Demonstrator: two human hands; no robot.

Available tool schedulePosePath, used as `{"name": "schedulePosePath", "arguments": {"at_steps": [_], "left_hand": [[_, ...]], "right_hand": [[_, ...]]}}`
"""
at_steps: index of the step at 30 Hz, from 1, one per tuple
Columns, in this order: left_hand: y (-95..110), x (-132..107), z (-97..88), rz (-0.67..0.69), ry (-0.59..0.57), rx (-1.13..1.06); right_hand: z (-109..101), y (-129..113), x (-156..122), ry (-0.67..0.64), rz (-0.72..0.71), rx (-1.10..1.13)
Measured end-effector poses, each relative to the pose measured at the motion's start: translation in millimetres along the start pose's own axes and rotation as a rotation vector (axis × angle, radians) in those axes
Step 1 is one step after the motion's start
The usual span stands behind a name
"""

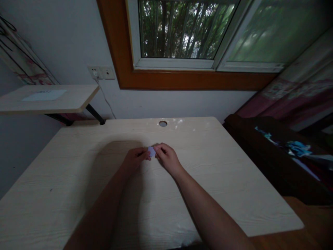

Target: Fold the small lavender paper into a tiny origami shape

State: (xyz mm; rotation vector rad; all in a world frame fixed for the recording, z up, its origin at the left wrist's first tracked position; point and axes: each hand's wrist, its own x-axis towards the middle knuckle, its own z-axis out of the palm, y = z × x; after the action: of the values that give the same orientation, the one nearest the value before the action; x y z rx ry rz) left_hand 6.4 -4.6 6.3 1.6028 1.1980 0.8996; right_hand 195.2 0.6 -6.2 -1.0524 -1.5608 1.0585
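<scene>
Between my two hands is a small, pale lavender piece that looks like folded paper [151, 151], held above the middle of the desk [213, 166]. My left hand [134, 159] pinches its left edge with thumb and fingers. On the opposite side, the thumb and fingers of my right hand [168, 157] are closed on its right edge. Parts of the piece are covered by my fingertips, and its exact folds are too small to make out.
A raised shelf [78, 99] with a pale sheet [44, 95] stands at the back left. Behind it a cable runs from a wall socket [101, 73]. The desk has a round hole [163, 123] near its back edge. A dark piece of furniture [260, 149] stands to the right.
</scene>
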Motion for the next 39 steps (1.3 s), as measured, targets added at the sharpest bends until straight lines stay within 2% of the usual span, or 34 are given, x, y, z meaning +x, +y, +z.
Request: {"name": "schedulePosePath", "arguments": {"at_steps": [7,15,21,33,39], "left_hand": [[-3.5,-1.0,0.1,0.048,-0.095,0.061],[-2.4,-0.2,3.2,0.045,0.051,0.059],[-0.9,-2.1,2.8,0.037,0.047,0.011],[0.3,-0.5,1.9,-0.006,0.128,-0.073],[-1.6,-1.9,3.4,-0.002,0.056,-0.058]], "right_hand": [[-1.7,-1.7,-0.1,0.033,0.018,-0.019],[-1.0,-3.7,0.1,0.001,-0.049,-0.092],[-0.4,-0.7,0.2,0.010,-0.060,-0.093],[-0.6,-3.8,0.0,-0.028,-0.064,-0.104],[-1.0,-4.4,-0.1,0.038,-0.067,-0.063]]}}
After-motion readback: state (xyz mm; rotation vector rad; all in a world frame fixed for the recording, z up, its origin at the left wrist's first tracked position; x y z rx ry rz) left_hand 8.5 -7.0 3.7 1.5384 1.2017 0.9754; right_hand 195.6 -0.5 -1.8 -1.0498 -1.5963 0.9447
